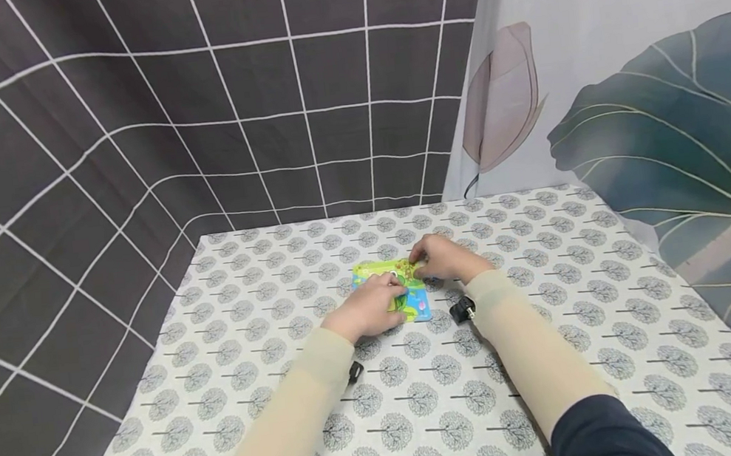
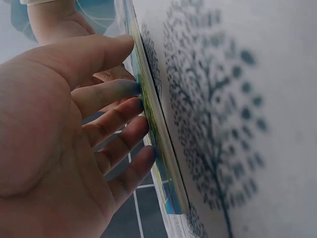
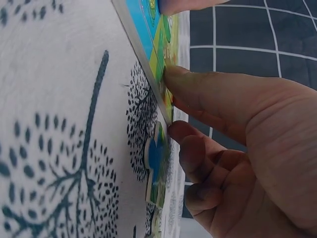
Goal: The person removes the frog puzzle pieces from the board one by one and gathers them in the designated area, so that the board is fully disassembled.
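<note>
Touching a puzzle board (image 1: 419,306) flat on the table (image 1: 228,324), with fingers of the left hand (image 1: 370,308) apart, those of the right hand (image 1: 447,258) curled at its far-right corner, nearer a loose piece (image 3: 157,166); cannot tell whether pinching.

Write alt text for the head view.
A person's left hand touches a bright, flat board lying on a tree-print tablecloth; the right hand is at its far right corner. A dark gridded curtain hangs behind.

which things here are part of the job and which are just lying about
Likely part of the job:
- puzzle board
- loose puzzle piece beside it

Just surroundings:
- tree-print tablecloth
- dark gridded curtain
- leaf-print curtain
</note>
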Available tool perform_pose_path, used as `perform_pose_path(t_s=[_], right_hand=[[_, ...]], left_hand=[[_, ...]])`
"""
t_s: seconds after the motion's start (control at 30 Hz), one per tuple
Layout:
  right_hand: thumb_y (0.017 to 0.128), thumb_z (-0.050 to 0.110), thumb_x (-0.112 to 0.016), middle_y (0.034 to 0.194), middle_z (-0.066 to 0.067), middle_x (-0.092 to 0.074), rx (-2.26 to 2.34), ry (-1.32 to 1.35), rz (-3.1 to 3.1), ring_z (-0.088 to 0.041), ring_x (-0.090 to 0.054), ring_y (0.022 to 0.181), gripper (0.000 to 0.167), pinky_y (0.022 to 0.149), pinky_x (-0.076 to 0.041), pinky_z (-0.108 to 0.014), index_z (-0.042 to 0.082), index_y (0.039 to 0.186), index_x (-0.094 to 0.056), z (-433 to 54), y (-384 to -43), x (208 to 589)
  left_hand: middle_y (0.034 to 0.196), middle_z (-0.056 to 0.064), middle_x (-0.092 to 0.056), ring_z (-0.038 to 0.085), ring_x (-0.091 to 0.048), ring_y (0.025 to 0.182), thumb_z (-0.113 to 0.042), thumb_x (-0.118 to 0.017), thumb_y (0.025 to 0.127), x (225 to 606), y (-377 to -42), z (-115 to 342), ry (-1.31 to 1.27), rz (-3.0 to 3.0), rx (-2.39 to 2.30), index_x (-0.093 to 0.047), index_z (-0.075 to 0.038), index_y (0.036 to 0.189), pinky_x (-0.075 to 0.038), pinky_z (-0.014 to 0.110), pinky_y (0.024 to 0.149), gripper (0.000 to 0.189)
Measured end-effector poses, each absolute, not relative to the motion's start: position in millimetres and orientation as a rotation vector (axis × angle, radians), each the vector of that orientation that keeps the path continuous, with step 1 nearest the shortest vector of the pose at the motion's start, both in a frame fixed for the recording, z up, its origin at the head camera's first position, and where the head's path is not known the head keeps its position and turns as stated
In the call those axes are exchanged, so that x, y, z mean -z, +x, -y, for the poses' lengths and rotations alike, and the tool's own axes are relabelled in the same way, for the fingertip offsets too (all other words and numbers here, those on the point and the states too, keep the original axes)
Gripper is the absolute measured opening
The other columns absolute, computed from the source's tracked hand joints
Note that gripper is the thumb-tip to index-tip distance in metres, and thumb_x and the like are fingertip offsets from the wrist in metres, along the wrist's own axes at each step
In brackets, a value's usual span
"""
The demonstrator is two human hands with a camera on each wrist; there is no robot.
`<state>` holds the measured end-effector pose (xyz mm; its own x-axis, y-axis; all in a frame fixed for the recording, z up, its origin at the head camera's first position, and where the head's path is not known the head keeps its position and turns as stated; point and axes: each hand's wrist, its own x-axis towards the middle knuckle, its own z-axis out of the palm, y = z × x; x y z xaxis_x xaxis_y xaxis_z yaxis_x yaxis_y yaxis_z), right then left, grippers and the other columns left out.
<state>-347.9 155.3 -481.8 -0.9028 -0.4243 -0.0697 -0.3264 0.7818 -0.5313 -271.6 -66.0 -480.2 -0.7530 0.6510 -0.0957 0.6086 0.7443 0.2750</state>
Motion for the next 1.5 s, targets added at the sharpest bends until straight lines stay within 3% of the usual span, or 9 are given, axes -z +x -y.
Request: perform_pose_path(t_s=[0.77, 1.27, 1.5], right_hand=[[0.084, 0.016, -0.088, 0.114, -0.009, -0.060, 0.687, -0.575, -2.780, -0.025, -0.056, 0.100, 0.039, 0.099, -0.052, -0.044, 0.005, 0.118, -0.072, -151.0, -344.9, 480.8], [0.074, 0.012, -0.093, 0.100, -0.006, -0.069, 0.803, -0.565, -2.770, -0.023, -0.060, 0.088, 0.039, 0.085, -0.055, -0.039, 0.005, 0.106, -0.072, -148.3, -350.2, 479.7], [0.074, 0.010, -0.093, 0.098, -0.004, -0.069, 0.851, -0.582, -2.759, -0.022, -0.063, 0.092, 0.039, 0.090, -0.056, -0.040, 0.005, 0.106, -0.073, -148.7, -349.3, 479.2]], left_hand=[[0.151, 0.000, -0.049, 0.020, -0.046, 0.135, -0.041, -0.069, 0.100, 480.9, -269.7, 63.0, 1.023, -2.771, -0.229, -0.054, -0.017, 0.154, -0.042, 0.036, 0.116, 0.061], [0.151, 0.000, -0.048, 0.020, -0.045, 0.135, -0.042, -0.069, 0.100, 482.4, -270.2, 62.9, 1.008, -2.766, -0.231, -0.053, -0.018, 0.155, -0.041, 0.037, 0.117, 0.063], [0.152, -0.001, -0.047, 0.020, -0.044, 0.137, -0.043, -0.068, 0.100, 483.5, -271.0, 64.5, 1.002, -2.760, -0.246, -0.052, -0.018, 0.156, -0.040, 0.037, 0.118, 0.063]])
